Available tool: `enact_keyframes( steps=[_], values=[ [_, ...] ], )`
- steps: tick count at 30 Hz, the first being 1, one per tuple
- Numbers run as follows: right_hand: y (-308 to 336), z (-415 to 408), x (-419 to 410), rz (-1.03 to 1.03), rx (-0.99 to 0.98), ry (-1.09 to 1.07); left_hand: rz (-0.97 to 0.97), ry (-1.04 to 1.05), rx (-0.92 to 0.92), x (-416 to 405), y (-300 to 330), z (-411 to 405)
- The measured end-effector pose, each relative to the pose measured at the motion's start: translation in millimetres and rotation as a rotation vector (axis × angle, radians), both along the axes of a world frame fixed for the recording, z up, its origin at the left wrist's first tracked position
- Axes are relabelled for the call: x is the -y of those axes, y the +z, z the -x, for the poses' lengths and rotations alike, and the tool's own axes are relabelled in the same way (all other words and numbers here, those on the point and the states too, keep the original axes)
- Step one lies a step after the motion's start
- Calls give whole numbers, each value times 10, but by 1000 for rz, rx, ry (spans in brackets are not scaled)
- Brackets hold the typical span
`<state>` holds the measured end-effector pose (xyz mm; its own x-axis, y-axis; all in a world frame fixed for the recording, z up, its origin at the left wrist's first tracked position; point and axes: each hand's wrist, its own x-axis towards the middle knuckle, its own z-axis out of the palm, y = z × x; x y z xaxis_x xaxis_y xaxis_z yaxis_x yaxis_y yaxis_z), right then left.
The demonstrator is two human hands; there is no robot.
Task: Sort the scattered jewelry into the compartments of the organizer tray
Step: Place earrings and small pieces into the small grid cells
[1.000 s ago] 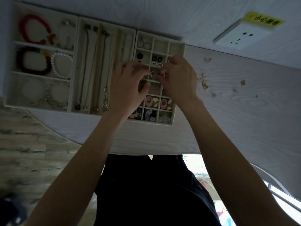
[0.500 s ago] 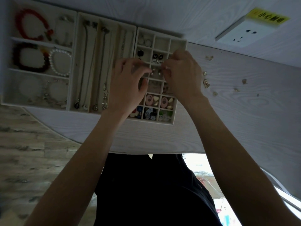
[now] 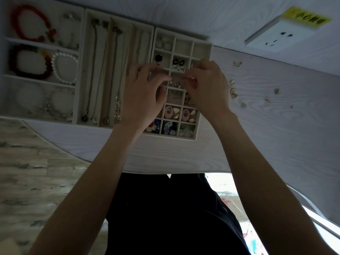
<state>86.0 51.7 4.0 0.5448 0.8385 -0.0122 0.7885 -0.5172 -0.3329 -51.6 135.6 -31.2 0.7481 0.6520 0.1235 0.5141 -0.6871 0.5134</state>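
Both hands over grid tray (image 3: 202, 45), mid rows. L hand (image 3: 142, 97) fingers curled, tips drawn toward thumb over tray's left edge; held item, if any, too small/blurred to tell. R hand (image 3: 207, 89) fingers curled, tips pinched close over center cell w/ small stud earrings (image 3: 175, 84); cannot tell what's in pinch. Fingertips of both nearly meeting.

Grid cells: rings (image 3: 164, 44) top-left, black studs (image 3: 178, 61) below, pink oval pcs (image 3: 168, 111) lower rows, blue/red flower pcs (image 3: 157, 124) bottom row.

Necklace tray (image 3: 108, 21) just left of grid, chains lying lengthwise. Bracelet tray (image 3: 79, 50) far left: red bracelet (image 3: 30, 26), dark bead bracelet (image 3: 29, 61), pearl bracelet (image 3: 63, 68).

Loose gold earrings (image 3: 233, 92) scattered on white table (image 3: 276, 135) right of grid tray. Wall socket (image 3: 281, 36) upper right.
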Motion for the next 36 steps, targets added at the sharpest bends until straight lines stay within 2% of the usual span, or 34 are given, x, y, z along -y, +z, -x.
enact_keyframes(
  steps=[8, 11, 18, 22, 26, 28, 31, 36],
  values=[
    [23, -59, -100, 125, 6, 194, -15, -16, -7, 5, 20, -6],
    [17, -65, -132, 125, -28, 181, -32, -24, -21, -11, 12, -34],
    [-54, 23, -196, 239, 155, 41, -55, -35, -22, -62, -16, -16],
    [-79, 95, -176, 177, 149, -56, -33, -30, -6, -59, -15, 1],
    [-63, 83, -76, -109, 87, -177, -16, -17, 0, -58, 9, -1],
    [-63, 27, -2, -186, 10, -117, -9, -12, -4, -67, 14, -3],
    [-64, -53, 25, -159, -74, 12, -9, -9, 0, -73, 22, 4],
    [-104, -55, -43, -29, 17, 181, -26, -7, -26, -90, 47, 17]
  ],
)
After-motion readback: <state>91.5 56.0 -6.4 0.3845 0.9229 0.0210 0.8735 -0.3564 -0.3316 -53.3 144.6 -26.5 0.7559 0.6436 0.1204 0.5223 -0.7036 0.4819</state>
